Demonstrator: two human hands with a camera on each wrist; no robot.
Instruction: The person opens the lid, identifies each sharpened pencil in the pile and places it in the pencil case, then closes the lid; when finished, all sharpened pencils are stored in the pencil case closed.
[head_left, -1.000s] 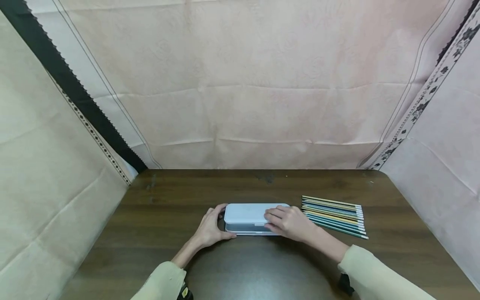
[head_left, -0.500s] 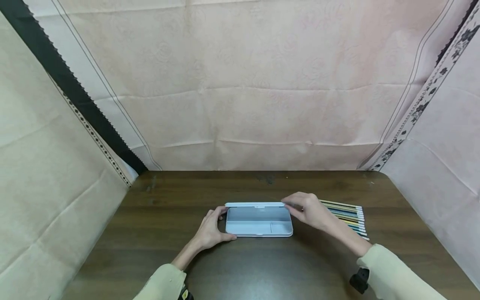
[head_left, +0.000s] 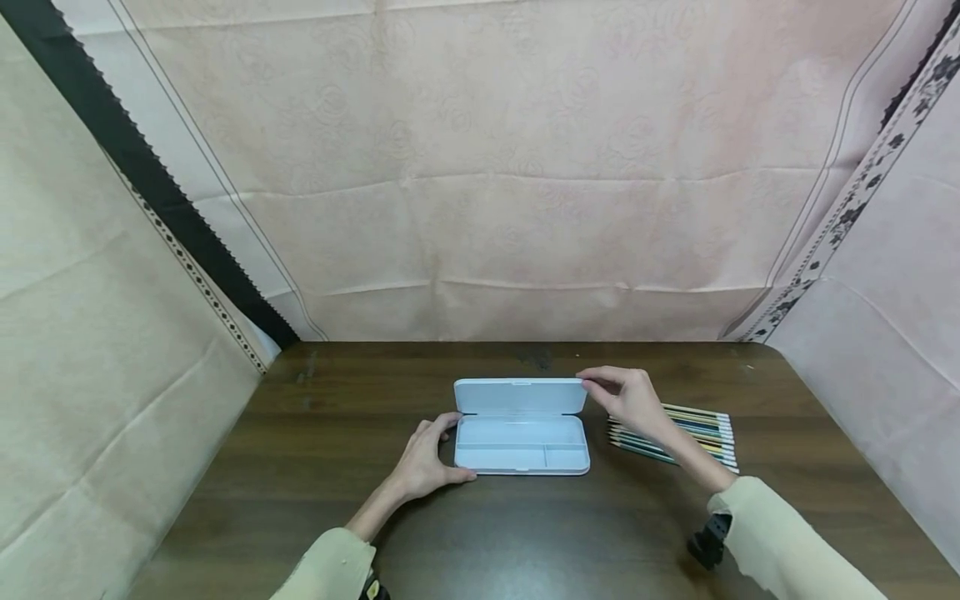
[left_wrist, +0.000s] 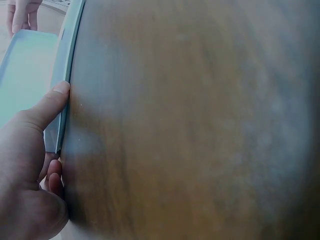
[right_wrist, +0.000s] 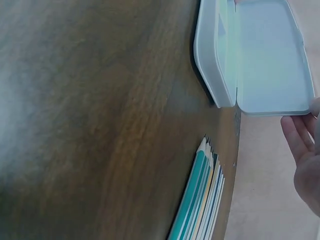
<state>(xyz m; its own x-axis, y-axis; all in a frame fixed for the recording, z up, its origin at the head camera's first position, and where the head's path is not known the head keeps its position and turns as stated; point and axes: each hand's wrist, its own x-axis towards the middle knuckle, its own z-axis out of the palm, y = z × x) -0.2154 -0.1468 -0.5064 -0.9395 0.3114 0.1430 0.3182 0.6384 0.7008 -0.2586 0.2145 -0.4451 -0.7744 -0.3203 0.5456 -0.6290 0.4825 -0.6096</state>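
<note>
I see a case [head_left: 521, 431] in what looks like smooth, pale plastic with a soft sheen, and its lid [head_left: 521, 397] has the same even finish. The counter [head_left: 480, 537] looks like dark, streaky-grained wood, glossy enough to throw back a hazy patch of light. On my right wrist view, the pencils [right_wrist: 198, 200] wear smooth paint, their sharpened tips matt like bare wood. Behind, the creased, embossed sheeting [head_left: 487, 233] looks matt; the sleeve [head_left: 791, 542] looks like soft cloth.
</note>
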